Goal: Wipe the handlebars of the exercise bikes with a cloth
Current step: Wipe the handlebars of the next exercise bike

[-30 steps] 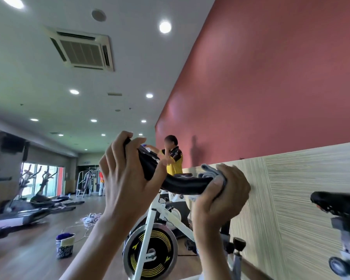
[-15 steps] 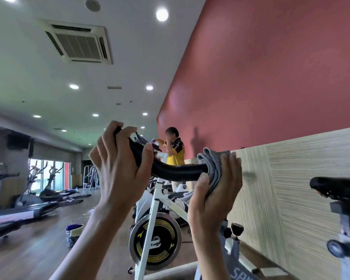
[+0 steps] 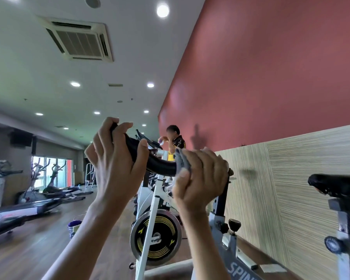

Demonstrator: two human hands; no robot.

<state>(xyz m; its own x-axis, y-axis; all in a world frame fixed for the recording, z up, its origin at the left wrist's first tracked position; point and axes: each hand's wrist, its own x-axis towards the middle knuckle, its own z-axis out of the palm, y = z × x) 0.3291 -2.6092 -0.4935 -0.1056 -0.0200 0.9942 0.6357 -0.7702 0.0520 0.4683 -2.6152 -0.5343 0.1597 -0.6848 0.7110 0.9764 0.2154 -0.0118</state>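
1. the left hand (image 3: 117, 158) is curled round the upturned left end of the black handlebar (image 3: 156, 164), fingers hooked over the top and thumb across the near side; it seems to steady the bar, and if that hold slackens the bike may rock under the wiping pressure
2. the right hand (image 3: 202, 174) is wrapped round the grey cloth (image 3: 182, 163) and clamps it against the bar further right; only a bunched edge shows past the knuckles, so how much cloth lies under the palm cannot be told
3. being bunched, not spread, the cloth may skate along the top and miss the underside and the curve between the two hands; bare fingers could rub the bar instead
4. the stretch under the left hand will likely go unwiped unless that hand gives way to the cloth
5. the bar's right end is hidden behind the right hand, with the striped wall panel (image 3: 291, 188) beyond it; a long blind stroke that way could bang the knuckles
6. below hangs the flywheel (image 3: 155, 239), and the next bike's saddle (image 3: 335, 184) sits to the right; a dropped cloth could land on the wheel or the floor and pick up dirt
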